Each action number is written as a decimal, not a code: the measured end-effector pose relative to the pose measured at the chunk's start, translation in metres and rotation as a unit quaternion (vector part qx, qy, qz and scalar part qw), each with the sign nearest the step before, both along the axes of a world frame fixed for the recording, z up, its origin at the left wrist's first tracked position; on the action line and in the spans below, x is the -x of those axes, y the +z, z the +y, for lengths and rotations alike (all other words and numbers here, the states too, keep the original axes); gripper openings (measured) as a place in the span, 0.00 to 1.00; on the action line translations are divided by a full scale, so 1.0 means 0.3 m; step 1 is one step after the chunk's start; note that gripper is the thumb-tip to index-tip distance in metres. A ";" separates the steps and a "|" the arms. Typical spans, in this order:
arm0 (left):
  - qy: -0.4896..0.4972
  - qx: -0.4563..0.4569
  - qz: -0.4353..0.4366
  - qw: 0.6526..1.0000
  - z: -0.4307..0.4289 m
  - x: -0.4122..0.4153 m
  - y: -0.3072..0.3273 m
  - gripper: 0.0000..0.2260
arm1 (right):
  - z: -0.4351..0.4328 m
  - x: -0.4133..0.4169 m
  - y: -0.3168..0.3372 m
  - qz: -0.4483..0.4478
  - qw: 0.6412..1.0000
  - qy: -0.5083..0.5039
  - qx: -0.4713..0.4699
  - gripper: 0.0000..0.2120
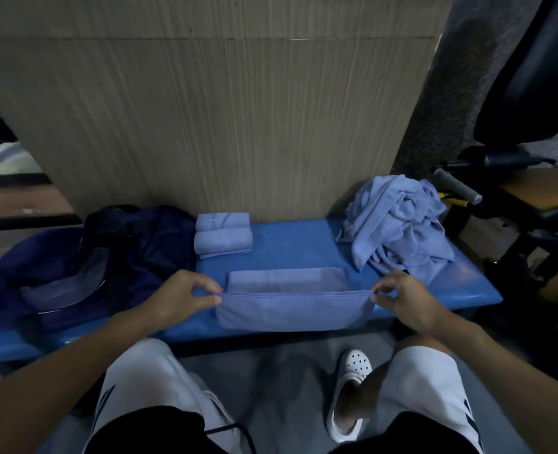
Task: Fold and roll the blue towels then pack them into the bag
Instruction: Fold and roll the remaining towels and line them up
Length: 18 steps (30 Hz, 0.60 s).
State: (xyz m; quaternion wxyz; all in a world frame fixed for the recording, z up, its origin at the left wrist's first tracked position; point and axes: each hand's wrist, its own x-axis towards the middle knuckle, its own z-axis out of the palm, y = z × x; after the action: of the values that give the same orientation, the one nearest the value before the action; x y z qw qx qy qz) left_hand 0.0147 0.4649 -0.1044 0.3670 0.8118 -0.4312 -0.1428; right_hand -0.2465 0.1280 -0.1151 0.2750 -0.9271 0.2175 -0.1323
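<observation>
A blue towel (pixel 290 309) lies across the front of the blue padded bench (pixel 290 244), its near edge lifted and its far part flat on the pad. My left hand (pixel 182 296) pinches the towel's left corner. My right hand (pixel 405 299) pinches its right corner. Two rolled blue towels (pixel 222 234) sit side by side at the back of the bench. A heap of unfolded blue towels (pixel 398 221) is piled at the back right. The dark navy bag (pixel 114 257) lies slumped open on the bench's left part.
A wood-grain wall (pixel 212 109) rises straight behind the bench. Black gym equipment with a grey handle (pixel 457 190) stands close on the right. My knees in white shorts and a white clog (pixel 349 388) are below the bench's front edge.
</observation>
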 end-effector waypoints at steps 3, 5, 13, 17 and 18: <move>0.020 -0.003 0.010 1.000 -0.010 0.001 0.003 0.11 | -0.002 -0.016 -0.004 -0.008 1.000 -0.022 -0.014 0.03; 0.025 -0.005 0.012 1.000 -0.020 0.000 -0.004 0.09 | -0.003 -0.029 -0.010 -0.015 0.999 -0.031 -0.037 0.03; 0.096 0.008 0.035 0.995 -0.102 -0.061 -0.085 0.09 | -0.023 -0.134 -0.098 -0.047 0.985 -0.085 -0.140 0.06; 0.137 -0.013 0.052 0.989 -0.164 -0.123 -0.170 0.05 | -0.048 -0.221 -0.156 -0.062 0.975 -0.121 -0.178 0.09; 0.146 -0.015 0.059 0.987 -0.181 -0.140 -0.194 0.05 | -0.055 -0.244 -0.172 -0.056 0.975 -0.124 -0.176 0.10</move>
State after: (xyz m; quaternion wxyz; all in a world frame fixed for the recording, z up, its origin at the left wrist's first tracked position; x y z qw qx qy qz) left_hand 0.0566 0.4106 -0.1626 0.3967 0.8617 -0.2831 -0.1416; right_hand -0.1733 0.1117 -0.1667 0.4270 -0.8211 0.3349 -0.1770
